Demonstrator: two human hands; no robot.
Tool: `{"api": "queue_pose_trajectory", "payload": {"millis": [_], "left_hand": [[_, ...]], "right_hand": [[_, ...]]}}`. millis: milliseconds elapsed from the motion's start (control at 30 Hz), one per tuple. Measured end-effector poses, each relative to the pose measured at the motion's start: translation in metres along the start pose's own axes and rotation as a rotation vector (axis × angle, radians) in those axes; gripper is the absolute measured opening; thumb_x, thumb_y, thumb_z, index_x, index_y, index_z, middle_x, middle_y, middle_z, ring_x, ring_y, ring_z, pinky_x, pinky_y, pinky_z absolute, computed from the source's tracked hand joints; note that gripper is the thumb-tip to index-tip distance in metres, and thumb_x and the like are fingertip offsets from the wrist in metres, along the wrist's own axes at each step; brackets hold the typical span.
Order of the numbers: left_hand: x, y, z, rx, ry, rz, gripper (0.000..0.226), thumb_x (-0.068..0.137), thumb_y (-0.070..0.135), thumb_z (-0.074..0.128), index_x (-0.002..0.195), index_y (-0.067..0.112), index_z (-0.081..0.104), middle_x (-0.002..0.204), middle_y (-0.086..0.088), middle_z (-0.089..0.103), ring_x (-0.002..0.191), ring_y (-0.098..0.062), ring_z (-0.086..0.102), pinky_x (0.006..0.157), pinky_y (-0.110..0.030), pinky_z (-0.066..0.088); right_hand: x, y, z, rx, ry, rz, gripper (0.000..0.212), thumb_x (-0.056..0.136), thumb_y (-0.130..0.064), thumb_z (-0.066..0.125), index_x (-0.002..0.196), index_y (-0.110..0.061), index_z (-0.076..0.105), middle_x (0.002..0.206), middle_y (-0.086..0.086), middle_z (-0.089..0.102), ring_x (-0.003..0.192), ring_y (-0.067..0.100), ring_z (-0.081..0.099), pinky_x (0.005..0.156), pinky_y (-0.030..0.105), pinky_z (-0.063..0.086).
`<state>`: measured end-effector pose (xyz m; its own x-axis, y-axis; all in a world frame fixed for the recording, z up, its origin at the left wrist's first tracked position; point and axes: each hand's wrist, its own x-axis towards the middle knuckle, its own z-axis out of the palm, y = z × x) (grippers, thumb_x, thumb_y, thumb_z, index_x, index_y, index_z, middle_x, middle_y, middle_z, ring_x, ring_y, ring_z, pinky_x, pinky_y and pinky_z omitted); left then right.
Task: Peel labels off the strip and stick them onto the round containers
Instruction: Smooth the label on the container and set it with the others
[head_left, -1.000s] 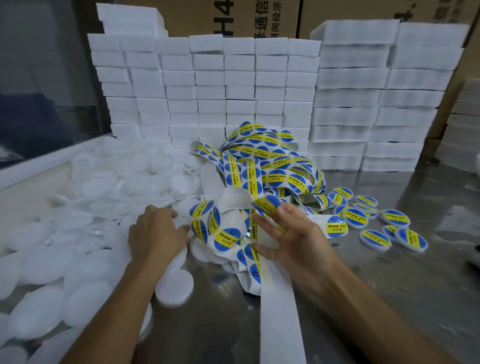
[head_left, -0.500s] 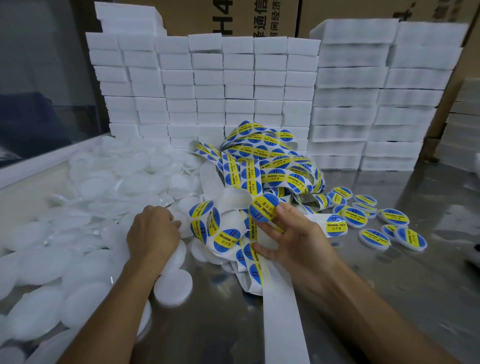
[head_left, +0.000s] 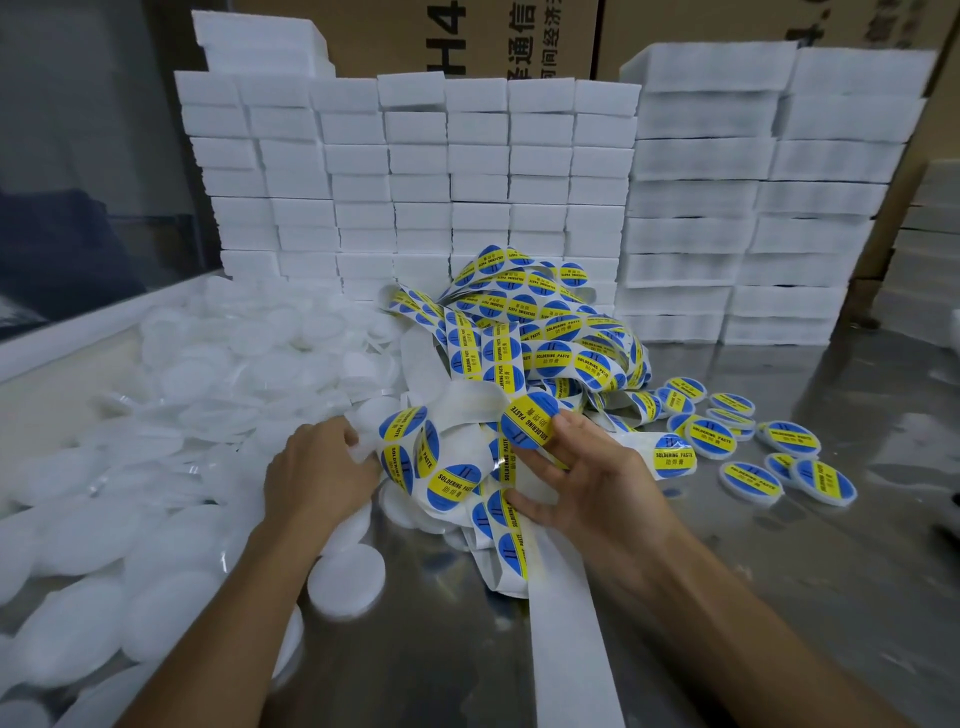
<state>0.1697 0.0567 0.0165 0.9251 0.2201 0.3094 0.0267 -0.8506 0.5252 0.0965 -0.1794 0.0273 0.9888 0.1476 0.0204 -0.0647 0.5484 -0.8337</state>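
Right now we are working at the near middle of a steel table (head_left: 779, 597), pinching a round blue-and-yellow label (head_left: 529, 420) between the thumb and fingertips of our right hand (head_left: 587, 486), just above the tangled label strip (head_left: 519, 332). Our left hand (head_left: 317, 467) is curling its fingers down into the heap of white round containers (head_left: 208, 395); whether it is actually gripping one we cannot tell. Bare backing tape (head_left: 561, 623) is trailing from the tangle toward the near edge between our forearms. One loose white container (head_left: 347, 582) is lying just beside our left wrist. Open steel is showing only to the right and front. Already labelled containers (head_left: 748, 441) are sitting well right of our right hand. Stacks of white foam blocks (head_left: 415, 171) are walling off the back, with cardboard cartons (head_left: 519, 36) behind them, and a white raised rim (head_left: 78, 332) is closing the left side.
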Motion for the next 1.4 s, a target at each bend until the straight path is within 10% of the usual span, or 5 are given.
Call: {"api": "queue_pose_trajectory", "payload": {"millis": [300,433,600,1000,1400], "left_hand": [[-0.002,0.009,-0.008,-0.192,0.353,0.087,0.026,0.074,0.021,0.081,0.091,0.006,0.069,0.113,-0.013,0.066,0.101,-0.034,0.062,0.080,-0.036,0.043],[-0.014,0.033,-0.020,-0.597,0.515,0.291,0.021,0.075,0.009,0.080,0.093,0.009,0.070,0.117,-0.006,0.065,0.099,-0.012,0.063,0.074,-0.022,0.053],[-0.033,0.061,-0.020,-1.183,0.165,0.111,0.036,0.072,-0.008,0.076,0.072,0.028,0.075,0.100,0.009,0.073,0.085,0.002,0.070,0.068,-0.013,0.053],[-0.042,0.069,-0.022,-1.348,-0.274,0.088,0.039,0.080,-0.001,0.072,0.109,0.025,0.068,0.082,-0.011,0.076,0.077,-0.022,0.075,0.065,-0.023,0.058],[-0.041,0.067,-0.017,-1.389,-0.388,-0.040,0.034,0.056,0.011,0.077,0.089,0.009,0.072,0.085,-0.013,0.076,0.076,-0.024,0.075,0.059,-0.023,0.058]], "right_hand": [[0.001,0.000,0.000,0.009,0.010,-0.004,0.004,0.078,-0.029,0.070,0.081,-0.030,0.073,0.114,-0.002,0.073,0.109,0.015,0.067,0.105,0.057,0.040],[0.000,-0.001,-0.001,0.008,0.010,-0.002,0.004,0.078,-0.029,0.069,0.079,-0.031,0.073,0.113,-0.003,0.073,0.104,0.011,0.069,0.105,0.056,0.039],[0.001,-0.002,-0.001,0.053,0.029,0.018,0.016,0.072,-0.028,0.071,0.088,-0.026,0.069,0.111,-0.001,0.073,0.109,0.015,0.067,0.106,0.058,0.038],[0.001,-0.004,-0.001,0.036,0.050,0.017,0.025,0.071,-0.030,0.071,0.095,-0.026,0.067,0.109,-0.003,0.073,0.108,0.015,0.065,0.107,0.057,0.037],[-0.004,-0.005,0.007,-0.049,0.050,0.009,0.032,0.075,-0.037,0.062,0.100,-0.026,0.079,0.121,-0.006,0.071,0.121,0.014,0.059,0.106,0.054,0.037]]}}
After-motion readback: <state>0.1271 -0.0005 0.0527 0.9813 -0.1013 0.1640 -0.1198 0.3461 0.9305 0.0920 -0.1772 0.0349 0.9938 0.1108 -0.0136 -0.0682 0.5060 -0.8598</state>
